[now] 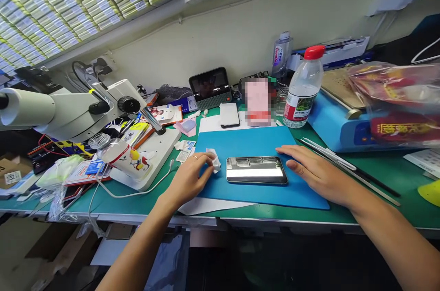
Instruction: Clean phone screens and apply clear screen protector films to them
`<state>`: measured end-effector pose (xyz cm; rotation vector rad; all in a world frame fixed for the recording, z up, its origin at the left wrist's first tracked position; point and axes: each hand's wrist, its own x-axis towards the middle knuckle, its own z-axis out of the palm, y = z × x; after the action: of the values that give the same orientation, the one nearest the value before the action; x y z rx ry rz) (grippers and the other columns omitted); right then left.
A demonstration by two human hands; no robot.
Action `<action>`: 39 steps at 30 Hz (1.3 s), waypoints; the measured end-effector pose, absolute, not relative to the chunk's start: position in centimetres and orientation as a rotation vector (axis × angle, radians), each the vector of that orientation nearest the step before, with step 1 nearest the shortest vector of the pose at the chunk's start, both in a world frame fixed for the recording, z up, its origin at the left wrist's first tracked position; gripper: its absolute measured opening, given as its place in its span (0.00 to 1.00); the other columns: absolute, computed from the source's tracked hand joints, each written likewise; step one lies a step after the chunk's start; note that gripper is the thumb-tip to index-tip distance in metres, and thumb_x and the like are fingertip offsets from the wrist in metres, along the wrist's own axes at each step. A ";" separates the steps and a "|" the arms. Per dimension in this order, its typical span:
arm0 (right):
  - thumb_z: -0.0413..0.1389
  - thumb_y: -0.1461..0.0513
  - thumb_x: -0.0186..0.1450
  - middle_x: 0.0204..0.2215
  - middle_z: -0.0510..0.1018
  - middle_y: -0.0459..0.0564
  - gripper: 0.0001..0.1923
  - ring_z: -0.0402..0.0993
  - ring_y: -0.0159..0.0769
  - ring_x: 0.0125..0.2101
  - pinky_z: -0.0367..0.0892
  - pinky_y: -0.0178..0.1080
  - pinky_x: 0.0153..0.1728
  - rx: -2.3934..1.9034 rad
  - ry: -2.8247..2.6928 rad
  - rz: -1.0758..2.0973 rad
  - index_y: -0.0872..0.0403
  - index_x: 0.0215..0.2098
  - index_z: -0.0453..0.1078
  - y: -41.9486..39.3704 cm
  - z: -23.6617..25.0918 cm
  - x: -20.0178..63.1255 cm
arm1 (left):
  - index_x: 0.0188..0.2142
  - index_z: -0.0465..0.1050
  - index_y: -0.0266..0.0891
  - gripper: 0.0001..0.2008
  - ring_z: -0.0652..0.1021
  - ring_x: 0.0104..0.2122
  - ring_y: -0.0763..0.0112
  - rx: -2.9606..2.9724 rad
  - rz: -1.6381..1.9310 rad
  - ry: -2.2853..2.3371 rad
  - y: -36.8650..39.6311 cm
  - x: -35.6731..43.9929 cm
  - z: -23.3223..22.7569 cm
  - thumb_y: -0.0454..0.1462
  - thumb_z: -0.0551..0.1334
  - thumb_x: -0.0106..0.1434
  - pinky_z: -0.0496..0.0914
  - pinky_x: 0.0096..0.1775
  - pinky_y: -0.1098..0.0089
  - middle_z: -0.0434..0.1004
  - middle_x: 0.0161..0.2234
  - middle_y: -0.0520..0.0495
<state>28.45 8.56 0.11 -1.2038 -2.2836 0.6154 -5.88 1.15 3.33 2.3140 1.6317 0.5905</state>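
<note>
A smartphone [256, 171] with a dark, reflective screen lies flat on a blue mat [240, 144]. To its left, my left hand [192, 174] has its fingers closed on a crumpled white tissue [215, 161] resting at the mat's left side. My right hand [312, 169] is at the phone's right, apart from it, fingers stretched out over the mat and nothing in them. A sheet of white paper [213, 206] sticks out from under the mat's front edge.
A microscope [68, 112] and a glass bottle [125, 158] stand left. Behind the mat are a white power bank-like slab [229, 114] and a dark-screened device [210, 87]. A red-capped water bottle [302, 91], long thin tools [343, 165] and a blue machine [335, 121] are right.
</note>
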 end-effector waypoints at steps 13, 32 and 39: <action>0.43 0.42 0.70 0.59 0.74 0.61 0.33 0.68 0.56 0.61 0.62 0.59 0.62 -1.209 -2.336 0.592 0.54 0.59 0.70 8.3 0.3 28.2 | 0.42 0.67 0.45 0.06 0.80 0.40 0.61 2.202 0.541 1.674 1.0 -5.0 2.9 0.41 0.54 0.73 0.70 0.40 0.65 0.81 0.45 0.50; 0.57 0.41 0.63 0.64 0.67 0.63 0.39 0.61 0.61 0.64 0.63 0.62 0.60 -1.132 -2.535 0.408 0.54 0.64 0.64 8.3 -0.4 28.5 | 0.41 0.64 0.45 0.03 0.77 0.55 0.61 2.193 0.564 1.564 0.3 -6.3 2.6 0.38 0.54 0.73 0.70 0.53 0.62 0.77 0.55 0.48; 0.61 0.38 0.56 0.62 0.70 0.60 0.42 0.59 0.64 0.65 0.61 0.63 0.61 -1.061 -2.460 0.379 0.51 0.61 0.67 9.3 -1.5 28.7 | 0.42 0.66 0.44 0.06 0.74 0.57 0.60 2.415 0.415 1.602 -0.8 -8.1 2.9 0.32 0.52 0.71 0.68 0.56 0.61 0.76 0.53 0.45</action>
<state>28.72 9.32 -1.53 -1.0614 -2.4600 0.3788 -8.13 -0.76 2.91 2.4148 1.6016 0.4155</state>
